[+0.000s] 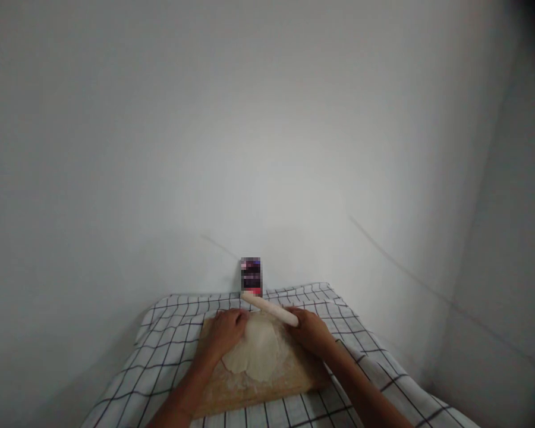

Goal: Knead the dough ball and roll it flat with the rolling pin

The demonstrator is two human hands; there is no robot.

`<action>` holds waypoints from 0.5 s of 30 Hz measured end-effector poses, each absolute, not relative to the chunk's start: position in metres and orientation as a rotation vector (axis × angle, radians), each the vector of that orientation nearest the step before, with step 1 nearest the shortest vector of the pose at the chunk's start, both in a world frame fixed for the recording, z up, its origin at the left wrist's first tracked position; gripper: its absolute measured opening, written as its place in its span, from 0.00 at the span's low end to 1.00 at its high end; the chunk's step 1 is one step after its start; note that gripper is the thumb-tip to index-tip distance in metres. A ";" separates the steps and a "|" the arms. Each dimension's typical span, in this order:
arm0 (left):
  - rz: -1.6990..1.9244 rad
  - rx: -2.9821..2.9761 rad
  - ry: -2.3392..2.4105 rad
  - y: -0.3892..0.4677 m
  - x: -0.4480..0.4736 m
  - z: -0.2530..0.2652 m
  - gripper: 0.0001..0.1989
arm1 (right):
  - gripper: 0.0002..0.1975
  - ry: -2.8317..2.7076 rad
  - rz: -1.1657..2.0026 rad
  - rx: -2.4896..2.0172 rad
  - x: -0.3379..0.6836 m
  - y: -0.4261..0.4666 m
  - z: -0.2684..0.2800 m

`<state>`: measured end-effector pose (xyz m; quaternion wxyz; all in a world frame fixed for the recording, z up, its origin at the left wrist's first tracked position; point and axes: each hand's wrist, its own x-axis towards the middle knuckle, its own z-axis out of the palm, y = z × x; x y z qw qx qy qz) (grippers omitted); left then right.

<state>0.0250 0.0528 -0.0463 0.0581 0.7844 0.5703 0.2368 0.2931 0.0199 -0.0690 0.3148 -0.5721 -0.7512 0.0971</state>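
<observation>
A flattened sheet of pale dough (257,351) with an uneven edge lies on a floured wooden board (301,377). My left hand (227,330) is at the dough's far left edge, its fingers curled and closed on that edge; the fingertips are partly hidden. In my right hand (310,330), at the right side of the board, is one end of a light wooden rolling pin (271,310). The pin slants up and to the left above the far edge of the dough, its other end free.
A white cloth with dark grid lines (160,345) covers the table under the board. Behind the board a small upright device (251,276), blurred by pixels, leans near the pale wall (267,148). Another wall (503,267) closes off the right side.
</observation>
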 end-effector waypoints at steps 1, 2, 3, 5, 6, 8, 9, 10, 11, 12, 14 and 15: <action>0.715 2.379 1.724 0.051 0.024 -0.047 0.21 | 0.18 -1.967 0.221 -1.586 0.291 0.018 -0.069; 0.709 2.375 1.724 0.050 0.024 -0.047 0.21 | 0.18 -1.957 0.189 -1.648 0.290 0.014 -0.069; 0.699 2.369 1.727 0.048 0.024 -0.047 0.22 | 0.17 -1.955 0.167 -1.686 0.289 0.010 -0.068; 0.678 2.357 1.729 0.046 0.024 -0.044 0.22 | 0.15 -1.971 0.157 -1.715 0.286 0.003 -0.066; 0.672 2.352 1.729 0.044 0.024 -0.042 0.23 | 0.15 -1.975 0.155 -1.722 0.285 0.000 -0.064; 0.668 2.353 1.721 0.041 0.024 -0.038 0.23 | 0.16 -1.962 0.155 -1.741 0.283 -0.002 -0.062; 0.669 2.359 1.713 0.040 0.024 -0.036 0.24 | 0.17 -1.946 0.157 -1.751 0.282 -0.002 -0.062; 0.669 2.368 1.703 0.039 0.023 -0.035 0.24 | 0.18 -1.930 0.160 -1.758 0.281 -0.002 -0.061; 0.669 2.377 1.691 0.037 0.023 -0.034 0.24 | 0.19 -1.917 0.165 -1.764 0.280 -0.002 -0.061; 0.671 2.385 1.679 0.036 0.022 -0.034 0.23 | 0.19 -1.904 0.170 -1.771 0.280 -0.003 -0.061; 0.682 2.396 1.652 0.035 0.020 -0.036 0.23 | 0.20 -1.885 0.171 -1.788 0.278 -0.005 -0.062; 0.691 2.396 1.641 0.035 0.020 -0.037 0.23 | 0.20 -1.877 0.169 -1.797 0.278 -0.006 -0.062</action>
